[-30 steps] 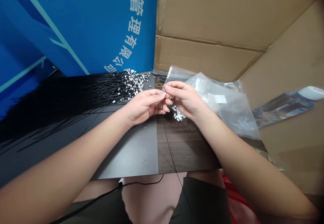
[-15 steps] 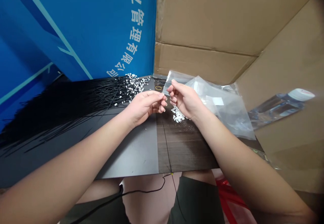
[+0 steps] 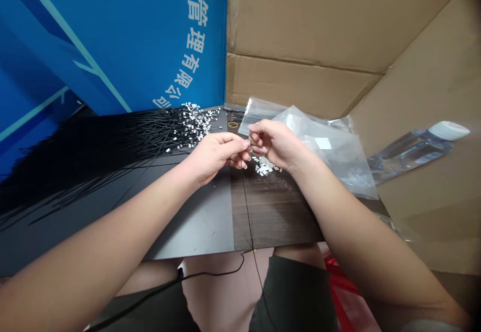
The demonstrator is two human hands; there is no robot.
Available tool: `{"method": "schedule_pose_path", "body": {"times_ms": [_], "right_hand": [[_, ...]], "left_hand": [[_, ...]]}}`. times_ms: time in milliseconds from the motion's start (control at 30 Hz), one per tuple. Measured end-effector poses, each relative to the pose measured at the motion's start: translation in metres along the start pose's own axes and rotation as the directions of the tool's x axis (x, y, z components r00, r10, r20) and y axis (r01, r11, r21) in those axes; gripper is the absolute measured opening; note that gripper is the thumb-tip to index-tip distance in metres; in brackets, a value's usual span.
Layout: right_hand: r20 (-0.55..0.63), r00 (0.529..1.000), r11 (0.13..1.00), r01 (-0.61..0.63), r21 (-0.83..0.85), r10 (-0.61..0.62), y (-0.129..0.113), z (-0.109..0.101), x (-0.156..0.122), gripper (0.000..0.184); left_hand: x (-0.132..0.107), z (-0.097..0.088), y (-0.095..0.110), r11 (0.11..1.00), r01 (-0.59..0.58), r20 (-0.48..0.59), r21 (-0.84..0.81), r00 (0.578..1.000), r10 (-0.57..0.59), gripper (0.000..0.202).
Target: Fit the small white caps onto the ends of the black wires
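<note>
Dark tabletop (image 3: 195,222) holds black white-tipped strands (image 3: 112,156) while the left hand (image 3: 216,157) and right hand (image 3: 272,144) curl their fingers closed, pinching something too thin to tell.

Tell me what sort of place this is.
Probably a makeshift work corner for small handwork, perhaps in a workshop. It shows in a heap of black cords with small white pieces at their ends, clear plastic bags beside them, and flattened cardboard propped up behind the work surface.
</note>
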State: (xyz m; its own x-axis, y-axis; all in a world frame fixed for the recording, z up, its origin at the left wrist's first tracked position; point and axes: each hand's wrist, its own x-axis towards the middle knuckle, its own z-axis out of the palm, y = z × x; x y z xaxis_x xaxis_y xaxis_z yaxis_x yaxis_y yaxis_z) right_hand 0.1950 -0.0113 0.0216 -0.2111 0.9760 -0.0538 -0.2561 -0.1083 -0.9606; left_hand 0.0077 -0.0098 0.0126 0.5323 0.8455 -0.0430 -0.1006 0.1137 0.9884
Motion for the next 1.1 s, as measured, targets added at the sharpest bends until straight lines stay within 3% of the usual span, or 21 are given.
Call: {"method": "schedule_pose_path", "body": {"times_ms": [133, 267, 367, 500, 600, 733, 900, 1100], "right_hand": [[-0.004, 0.999, 0.996, 0.035, -0.078, -0.035, -0.003, -0.004, 0.000, 0.029], [0.092, 0.993, 0.994, 0.080, -0.080, -0.073, -0.006, -0.011, -0.001, 0.030], [0.163, 0.982, 0.993, 0.101, -0.053, -0.091, -0.007, -0.013, -0.001, 0.031], [0.181, 0.979, 0.993, 0.101, -0.056, -0.089, -0.004, -0.011, 0.000, 0.037], [0.130, 0.990, 0.996, 0.070, -0.056, -0.062, -0.001, -0.008, 0.003, 0.048], [0.047, 0.997, 0.997, 0.057, -0.044, -0.055, 0.000, -0.007, 0.003, 0.056], [0.028, 0.993, 0.986, 0.118, -0.115, -0.116, 0.002, -0.009, 0.002, 0.035], [0.034, 0.989, 0.979, 0.148, -0.142, -0.144, 0.010, -0.005, 0.002, 0.029]], "left_hand": [[0.000, -0.002, 0.002, 0.999, 0.028, 0.006, -0.040, 1.000, -0.028, 0.019], [0.002, -0.006, 0.003, 0.977, 0.131, 0.168, -0.171, 0.980, -0.102, 0.017], [0.001, -0.009, 0.004, 0.951, 0.173, 0.294, -0.257, 0.951, -0.093, 0.015], [-0.002, -0.007, 0.007, 0.949, 0.180, 0.348, -0.258, 0.934, -0.082, 0.016], [-0.004, -0.002, 0.007, 0.963, 0.145, 0.279, -0.226, 0.957, -0.078, 0.018], [-0.003, 0.003, 0.002, 0.988, 0.061, 0.089, -0.139, 0.995, -0.049, 0.020], [0.000, 0.003, -0.003, 0.999, -0.030, -0.071, -0.023, 0.997, 0.028, 0.022], [0.002, 0.002, -0.004, 0.992, -0.092, -0.111, 0.086, 0.989, 0.102, 0.022]]}}
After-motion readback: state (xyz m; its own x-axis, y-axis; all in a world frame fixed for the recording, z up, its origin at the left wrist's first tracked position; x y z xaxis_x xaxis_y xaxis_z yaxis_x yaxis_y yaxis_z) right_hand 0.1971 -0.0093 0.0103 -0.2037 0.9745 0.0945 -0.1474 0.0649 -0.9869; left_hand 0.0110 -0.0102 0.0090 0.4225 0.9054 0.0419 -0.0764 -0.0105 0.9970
